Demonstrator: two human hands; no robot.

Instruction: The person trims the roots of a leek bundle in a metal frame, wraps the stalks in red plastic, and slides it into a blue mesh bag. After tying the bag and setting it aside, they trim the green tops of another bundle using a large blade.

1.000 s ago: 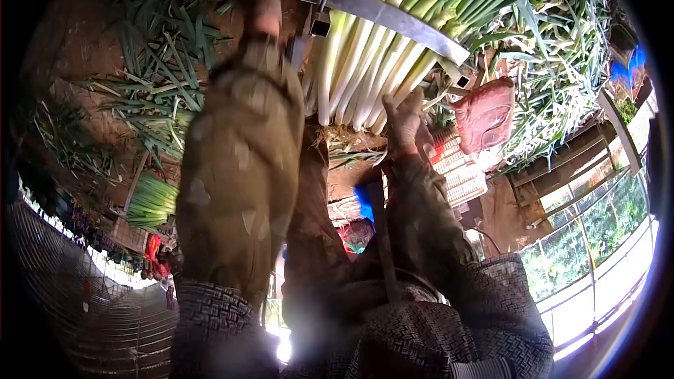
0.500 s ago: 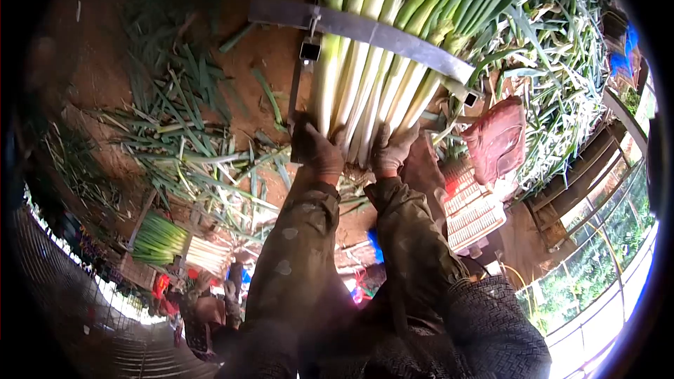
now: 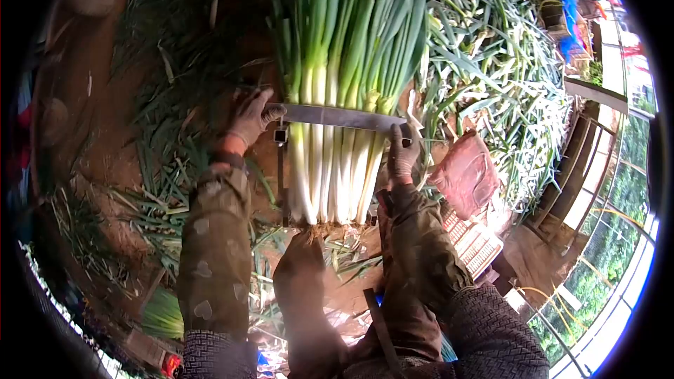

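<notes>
A thick bundle of long green onions (image 3: pixel 328 161) lies with its white stalks and roots toward me and its green leaves pointing away. A curved metal strap (image 3: pixel 337 116) crosses over the stalks between two square posts. My left hand (image 3: pixel 246 123), gloved, is at the strap's left end, its thumb and fingers around that end, which it mostly hides. At the opposite end, my gloved right hand (image 3: pixel 403 153) has its fingers closed on the strap beside the right post. Neither hand touches the onions.
Cut green leaves (image 3: pixel 498 77) are heaped on the right, and more trimmings (image 3: pixel 147 214) litter the soil on the left. A reddish-brown padded piece (image 3: pixel 467 174) and a pale slatted crate (image 3: pixel 472 242) are near my right forearm. Another onion bundle (image 3: pixel 163 314) lies lower left.
Both hands have left the lower white ends of the onions and moved up and outward to the strap's two ends. The view has shifted, and more leaf length shows.
</notes>
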